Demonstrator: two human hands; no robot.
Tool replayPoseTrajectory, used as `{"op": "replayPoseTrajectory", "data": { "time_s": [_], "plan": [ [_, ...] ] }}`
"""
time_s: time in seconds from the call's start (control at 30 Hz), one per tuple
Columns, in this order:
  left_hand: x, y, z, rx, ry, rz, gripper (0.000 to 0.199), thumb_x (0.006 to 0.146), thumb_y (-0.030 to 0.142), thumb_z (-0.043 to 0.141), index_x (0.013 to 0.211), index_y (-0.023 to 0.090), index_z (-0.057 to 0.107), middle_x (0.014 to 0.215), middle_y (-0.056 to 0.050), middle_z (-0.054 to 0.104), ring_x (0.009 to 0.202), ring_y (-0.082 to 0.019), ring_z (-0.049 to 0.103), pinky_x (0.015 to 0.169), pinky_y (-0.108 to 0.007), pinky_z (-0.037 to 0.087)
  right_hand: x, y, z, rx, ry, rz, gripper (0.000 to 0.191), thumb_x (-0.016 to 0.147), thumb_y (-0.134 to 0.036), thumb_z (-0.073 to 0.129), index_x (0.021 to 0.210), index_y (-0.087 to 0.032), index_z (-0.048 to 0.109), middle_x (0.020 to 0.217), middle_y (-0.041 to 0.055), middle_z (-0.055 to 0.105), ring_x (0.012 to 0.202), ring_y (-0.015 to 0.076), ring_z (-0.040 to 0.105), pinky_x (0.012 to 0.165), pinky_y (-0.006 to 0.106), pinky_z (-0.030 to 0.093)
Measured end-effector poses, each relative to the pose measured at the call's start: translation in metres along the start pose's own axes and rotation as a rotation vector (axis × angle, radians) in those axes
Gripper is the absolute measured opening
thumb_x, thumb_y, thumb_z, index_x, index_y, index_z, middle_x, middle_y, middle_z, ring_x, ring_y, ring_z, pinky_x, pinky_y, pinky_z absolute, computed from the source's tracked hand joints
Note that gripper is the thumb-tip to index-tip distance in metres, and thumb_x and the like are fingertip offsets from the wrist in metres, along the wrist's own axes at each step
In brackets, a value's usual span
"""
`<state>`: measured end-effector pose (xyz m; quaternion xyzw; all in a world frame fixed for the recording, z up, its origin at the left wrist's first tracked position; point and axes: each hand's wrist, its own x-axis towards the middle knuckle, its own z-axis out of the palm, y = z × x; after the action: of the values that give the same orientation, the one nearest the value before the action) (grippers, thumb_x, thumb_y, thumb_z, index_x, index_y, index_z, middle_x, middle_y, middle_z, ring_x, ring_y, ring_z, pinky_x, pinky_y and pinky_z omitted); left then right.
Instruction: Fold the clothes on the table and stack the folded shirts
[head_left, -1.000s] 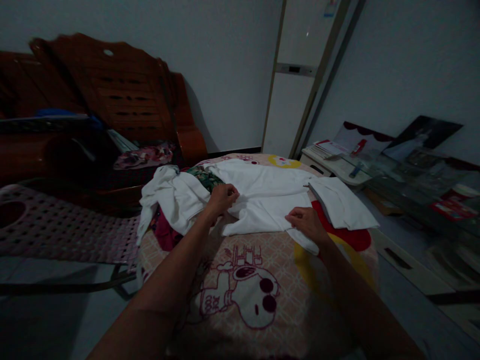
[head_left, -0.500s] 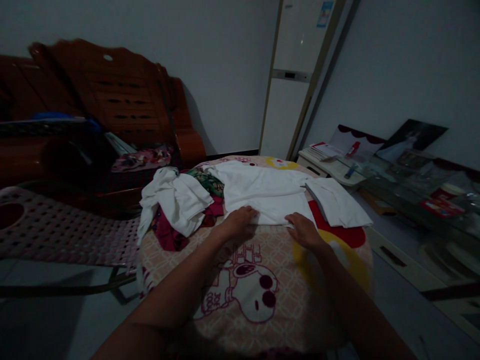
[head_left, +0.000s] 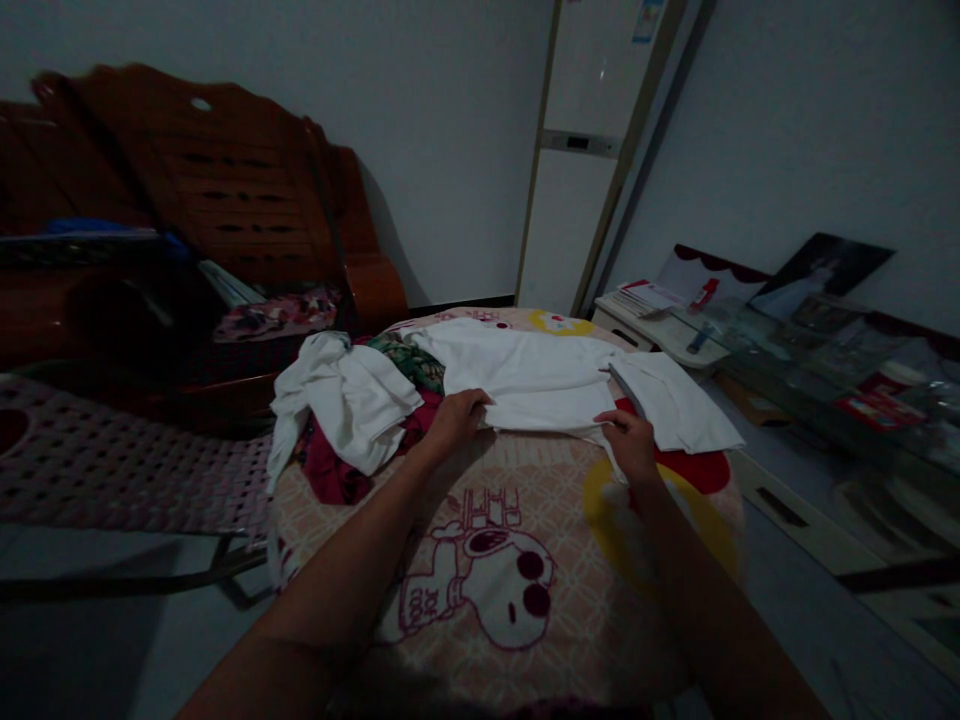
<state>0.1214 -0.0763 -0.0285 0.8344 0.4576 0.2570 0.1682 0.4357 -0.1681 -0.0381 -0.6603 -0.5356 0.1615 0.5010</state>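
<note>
A white garment [head_left: 536, 365], perhaps a shirt, lies across the far half of a round table covered with a patterned cloth [head_left: 442, 620]. My left hand [head_left: 461, 415] pinches the garment's near edge at its left corner. At the right end of that same edge, my right hand [head_left: 628, 440] grips the fabric between thumb and fingers, with a bit of white cloth hanging below. The edge between both hands is slightly raised from the table. To the right lies a folded white garment [head_left: 679, 405]. A rumpled white garment [head_left: 349, 395] sits on the left over dark red cloth [head_left: 334, 470].
A woven lounge chair [head_left: 142, 465] stands left of the table, with a carved wooden bench [head_left: 217, 190] behind it. At the back is a tall white cabinet-like unit [head_left: 566, 220]. A glass-topped stand [head_left: 825, 380] with various items runs along the right.
Both hands have closed on the near edge of the white garment and lifted it a little. My right hand has shifted right, my left slightly up and left.
</note>
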Motion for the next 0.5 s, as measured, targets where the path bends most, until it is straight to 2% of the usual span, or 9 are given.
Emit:
{"op": "replayPoseTrajectory", "data": {
  "time_s": [0.07,0.13,0.23,0.3,0.4,0.5],
  "plan": [
    [0.002,-0.001,0.001,-0.047,0.044,-0.010,0.027,0.089,0.018,0.051,0.105,0.016,0.072,0.102,-0.008,0.076,0.096,-0.023,0.069,0.090,-0.032,0.051,0.003,0.000,-0.002,0.110,0.107,0.086,0.027,0.063,-0.033,0.059,0.078,-0.017,0.075,0.061,0.0013,0.065,0.059,0.0174,0.054,0.057,0.029,0.042],
    [0.003,0.000,0.005,-0.058,0.041,-0.028,0.025,0.090,0.019,0.051,0.103,0.016,0.072,0.099,-0.008,0.076,0.093,-0.022,0.069,0.088,-0.032,0.052,0.004,0.000,-0.002,0.199,0.153,0.164,0.027,0.058,-0.033,0.062,0.076,-0.017,0.074,0.060,0.0007,0.063,0.059,0.0166,0.053,0.057,0.029,0.041],
    [0.003,0.003,0.010,-0.028,0.008,-0.029,0.024,0.091,0.022,0.052,0.103,0.016,0.072,0.100,-0.009,0.075,0.095,-0.022,0.069,0.089,-0.032,0.051,0.004,0.000,0.001,0.289,0.126,0.282,0.025,0.052,-0.031,0.063,0.071,-0.017,0.072,0.059,0.0006,0.064,0.058,0.0169,0.054,0.057,0.029,0.042],
    [0.001,0.006,0.011,0.000,-0.023,-0.013,0.026,0.093,0.030,0.054,0.106,0.017,0.072,0.103,-0.010,0.073,0.098,-0.023,0.068,0.089,-0.033,0.051,0.004,0.001,0.003,0.308,0.110,0.335,0.024,0.050,-0.029,0.063,0.069,-0.018,0.072,0.060,0.0011,0.065,0.059,0.0175,0.056,0.057,0.029,0.043],
    [-0.005,0.011,0.009,0.077,-0.089,0.022,0.043,0.085,0.045,0.068,0.118,0.017,0.068,0.116,-0.011,0.069,0.108,-0.026,0.065,0.093,-0.034,0.050,0.004,0.005,0.003,0.289,0.116,0.357,0.025,0.051,-0.030,0.064,0.071,-0.017,0.073,0.059,0.0009,0.065,0.058,0.0172,0.055,0.056,0.029,0.043],
    [-0.012,0.018,0.008,0.187,-0.130,0.087,0.070,0.074,0.049,0.080,0.134,0.021,0.059,0.132,-0.012,0.062,0.119,-0.030,0.058,0.098,-0.037,0.048,0.004,0.009,0.002,0.267,0.103,0.353,0.029,0.053,-0.032,0.064,0.075,-0.017,0.075,0.058,-0.0004,0.062,0.057,0.0159,0.053,0.055,0.029,0.040]
  ]
}}
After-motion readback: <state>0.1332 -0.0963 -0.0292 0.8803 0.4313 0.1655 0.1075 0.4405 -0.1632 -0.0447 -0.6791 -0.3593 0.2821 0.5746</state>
